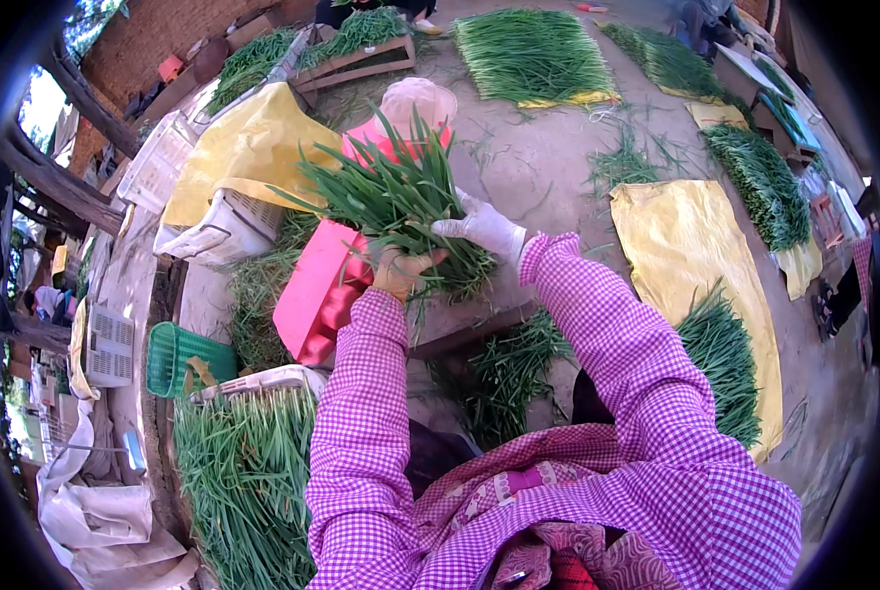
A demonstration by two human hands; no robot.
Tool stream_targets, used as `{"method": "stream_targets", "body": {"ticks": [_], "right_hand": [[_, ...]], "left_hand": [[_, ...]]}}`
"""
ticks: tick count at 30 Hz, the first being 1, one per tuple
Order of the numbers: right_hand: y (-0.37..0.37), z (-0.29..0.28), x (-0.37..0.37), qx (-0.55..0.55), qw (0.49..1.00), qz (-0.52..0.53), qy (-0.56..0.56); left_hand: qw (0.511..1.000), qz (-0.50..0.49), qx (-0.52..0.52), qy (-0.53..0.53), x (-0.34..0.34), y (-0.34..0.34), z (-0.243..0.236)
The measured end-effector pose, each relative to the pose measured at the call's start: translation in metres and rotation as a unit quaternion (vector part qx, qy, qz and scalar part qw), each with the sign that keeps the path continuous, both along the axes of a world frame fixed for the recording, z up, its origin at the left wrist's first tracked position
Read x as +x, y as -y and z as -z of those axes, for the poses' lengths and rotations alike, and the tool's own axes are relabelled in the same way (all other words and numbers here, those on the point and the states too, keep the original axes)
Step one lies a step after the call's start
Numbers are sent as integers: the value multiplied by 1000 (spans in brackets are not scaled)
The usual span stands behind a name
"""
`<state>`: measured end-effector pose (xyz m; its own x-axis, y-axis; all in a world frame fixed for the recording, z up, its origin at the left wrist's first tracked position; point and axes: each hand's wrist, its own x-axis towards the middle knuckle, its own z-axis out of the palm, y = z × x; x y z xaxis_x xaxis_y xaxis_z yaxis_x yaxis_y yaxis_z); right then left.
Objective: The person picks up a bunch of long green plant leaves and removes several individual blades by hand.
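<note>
Checked sleeves (361, 413) lie nearest, leading to a bunch (386, 202) of greens held aloft, above and right of the green basket (179, 361). Left hand (400, 273) grips the bunch from below; right hand (489, 228), in a white glove, rests fingers against its right side. Leaves cover part of the left fingers, so how tightly they press is hard to tell. If that hold is slack, thin blades could slide out and fall among the loose greens (514, 379) right of the basket. Squeezing too hard could crease them. Tips fanning out unevenly could catch the pink box (307, 295), just right of the basket, should the bunch dip, and bend.
</note>
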<state>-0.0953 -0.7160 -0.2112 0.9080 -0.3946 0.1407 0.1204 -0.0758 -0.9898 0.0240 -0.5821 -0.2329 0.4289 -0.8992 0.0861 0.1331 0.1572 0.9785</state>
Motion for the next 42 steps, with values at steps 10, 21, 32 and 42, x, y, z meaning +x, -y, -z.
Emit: {"method": "stream_targets", "body": {"ticks": [10, 21, 32, 42], "right_hand": [[-27, -58, 18, 282, 944, 48, 165], [-12, -16, 25, 66, 996, 44, 46], [-42, -49, 1, -323, 946, 34, 11], [-53, -29, -50, -449, 818, 72, -352]], "left_hand": [[987, -133, -55, 74, -20, 14, -46], [945, -6, -79, -318, -14, 18, -46], [964, -153, -216, -22, -10, 9, -39], [899, -386, -165, -124, -4, -38, -107]]}}
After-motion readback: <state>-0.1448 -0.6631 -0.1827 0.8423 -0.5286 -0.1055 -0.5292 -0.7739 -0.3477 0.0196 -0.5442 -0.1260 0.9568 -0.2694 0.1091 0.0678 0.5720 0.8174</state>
